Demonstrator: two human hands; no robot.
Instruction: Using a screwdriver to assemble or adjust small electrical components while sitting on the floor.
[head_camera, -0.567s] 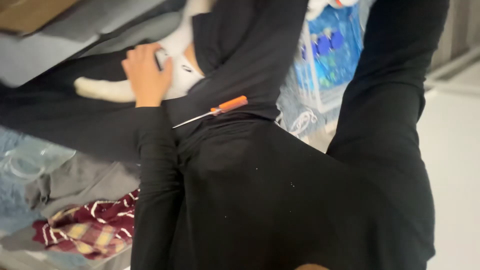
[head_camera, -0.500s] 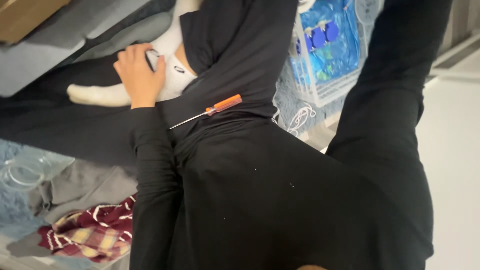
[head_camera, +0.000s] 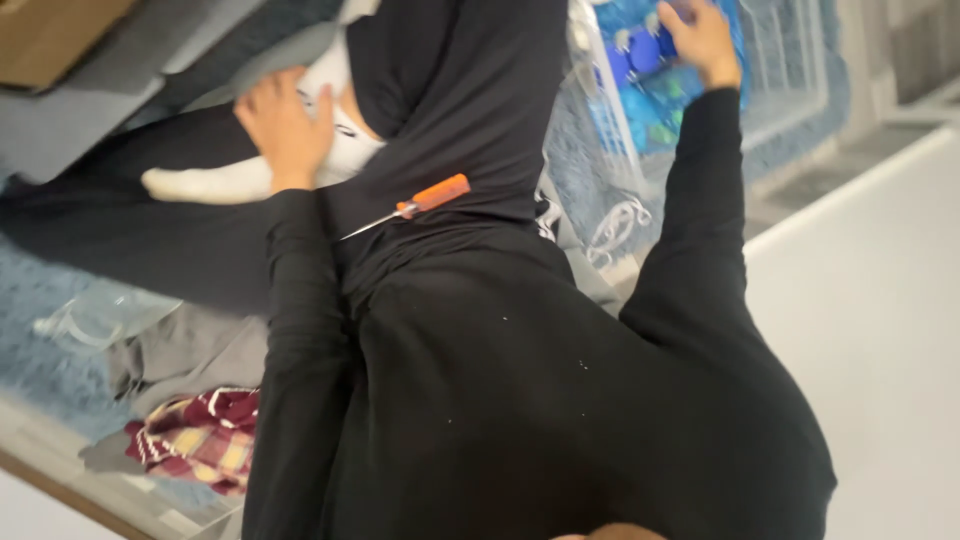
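Left hand (head_camera: 285, 125) flat, fingers apart, on white sock (head_camera: 215, 182); right hand (head_camera: 700, 40) at one o'clock, grip unclear, against blue package (head_camera: 660, 100); orange-handled screwdriver (head_camera: 415, 205) loose on lap between.

Pale smooth floor (head_camera: 880, 330) right; blue shaggy rug (head_camera: 30, 300) left; possibly cardboard box (head_camera: 50, 30).

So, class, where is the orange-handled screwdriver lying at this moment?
In the head view, the orange-handled screwdriver lies near the centre on the person's black-clothed lap, just right of the left hand resting on the white sock.
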